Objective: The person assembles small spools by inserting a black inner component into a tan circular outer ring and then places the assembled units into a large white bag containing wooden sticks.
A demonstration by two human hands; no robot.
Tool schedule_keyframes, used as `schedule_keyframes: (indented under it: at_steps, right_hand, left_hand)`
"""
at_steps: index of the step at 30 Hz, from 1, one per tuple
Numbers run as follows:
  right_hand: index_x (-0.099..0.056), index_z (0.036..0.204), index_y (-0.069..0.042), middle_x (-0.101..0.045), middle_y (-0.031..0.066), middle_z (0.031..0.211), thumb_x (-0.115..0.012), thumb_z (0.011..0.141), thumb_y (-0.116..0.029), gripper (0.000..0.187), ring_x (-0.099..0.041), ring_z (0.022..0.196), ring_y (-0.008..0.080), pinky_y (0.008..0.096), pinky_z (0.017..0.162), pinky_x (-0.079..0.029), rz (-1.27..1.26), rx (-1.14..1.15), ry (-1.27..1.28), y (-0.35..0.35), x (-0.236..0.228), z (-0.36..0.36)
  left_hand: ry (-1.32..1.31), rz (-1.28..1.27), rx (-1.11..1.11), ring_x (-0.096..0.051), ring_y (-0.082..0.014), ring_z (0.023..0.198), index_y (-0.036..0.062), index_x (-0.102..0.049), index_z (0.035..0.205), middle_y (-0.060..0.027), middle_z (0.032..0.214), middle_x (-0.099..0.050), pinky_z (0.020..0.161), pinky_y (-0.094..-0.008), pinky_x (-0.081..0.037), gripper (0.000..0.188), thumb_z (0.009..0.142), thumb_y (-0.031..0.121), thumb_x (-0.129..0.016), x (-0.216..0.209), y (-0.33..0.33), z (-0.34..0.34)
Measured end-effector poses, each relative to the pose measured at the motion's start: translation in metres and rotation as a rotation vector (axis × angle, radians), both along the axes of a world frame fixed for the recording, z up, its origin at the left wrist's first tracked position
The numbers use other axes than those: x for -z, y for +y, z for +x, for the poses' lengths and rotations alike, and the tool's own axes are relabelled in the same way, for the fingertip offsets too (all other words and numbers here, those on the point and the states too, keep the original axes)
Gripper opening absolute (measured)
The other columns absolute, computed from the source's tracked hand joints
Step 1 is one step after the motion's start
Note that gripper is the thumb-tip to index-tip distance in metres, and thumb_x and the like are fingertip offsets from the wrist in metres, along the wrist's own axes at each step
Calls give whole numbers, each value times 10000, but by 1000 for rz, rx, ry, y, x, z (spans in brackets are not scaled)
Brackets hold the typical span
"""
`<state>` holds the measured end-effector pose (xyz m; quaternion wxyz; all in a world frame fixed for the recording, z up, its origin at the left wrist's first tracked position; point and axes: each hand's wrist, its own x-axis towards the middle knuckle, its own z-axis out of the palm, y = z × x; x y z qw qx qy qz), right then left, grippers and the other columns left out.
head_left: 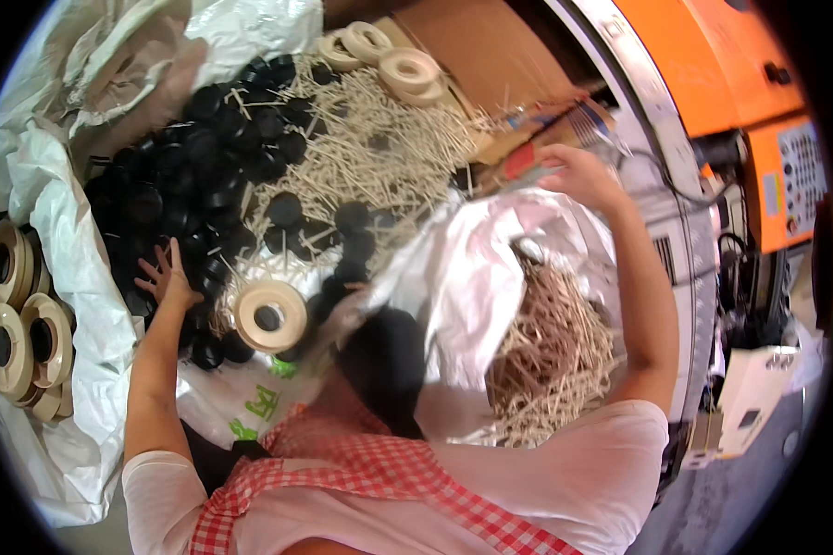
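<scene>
My left hand [168, 285] is spread open at the near edge of a heap of round black plastic caps [180, 171]. Close to it, a cream plastic ring [269, 315] lies flat, a black disc showing in its hole. My right hand [578, 176] is raised at the far rim of a white plastic bag [472, 268], its fingers loosely bent and apart. I make out nothing between them. Thin beige plastic sticks [555, 356] fill that bag. More such sticks [379, 139] lie loose beside the caps, a few caps scattered among them.
Cream rings [409, 74] rest at the back by a brown cardboard sheet [481, 51]. Another white bag [74, 277] borders the caps on the left, with more rings [5, 342] beyond it. At right stand an orange machine [713, 65] and its button panel [799, 171].
</scene>
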<state>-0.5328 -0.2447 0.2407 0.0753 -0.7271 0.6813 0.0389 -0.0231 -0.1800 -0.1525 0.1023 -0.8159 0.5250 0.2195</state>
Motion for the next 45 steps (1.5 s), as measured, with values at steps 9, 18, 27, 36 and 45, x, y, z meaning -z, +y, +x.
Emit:
schedule_keyframes:
  at_steps: [9,18,27,36,45]
  right_hand:
    - [-397,1337,-75,-486,230,1280,-822,609,-385,899,-464,1201,335,397,1004,-380,50,210,203,-193,207,-15]
    - [70,1464,-239,53,245,1501,-798,584,-521,1268,-84,1357,487,521,1112,-132,278,472,299,-227,317,-2]
    - [-53,1464,-222,-136,250,1463,-803,620,-427,1147,-247,1281,493,542,1041,-264,-60,338,241,-247,340,-40]
    - [-36,1466,-258,-12,228,1498,-788,647,-357,1116,-232,1294,510,580,1041,-244,42,323,514,-254,335,-21]
    - [-329,1373,-240,-180,196,1453,-759,628,-179,862,-344,1214,463,487,996,-374,-118,156,293,-241,357,-33]
  left_hand:
    - [55,-289,-24,-64,-446,1369,239,-18,1461,-107,1523,-101,1037,-681,-52,1250,541,109,-855,31,-2,10]
    - [7,-565,86,-78,-435,1365,117,-92,1448,-110,1510,-142,1034,-671,-53,1207,502,66,-841,66,12,23]
    - [-31,-556,132,-67,-425,1370,92,-102,1449,-137,1497,-186,1043,-661,-37,1156,547,141,-822,76,14,26]
    - [-22,-635,190,-83,-443,1359,68,-108,1448,-151,1483,-221,1034,-669,-17,1114,576,173,-793,79,15,31]
    - [-42,-588,140,-104,-423,1361,79,-115,1447,-163,1457,-272,1036,-666,-24,1135,536,88,-792,79,15,30]
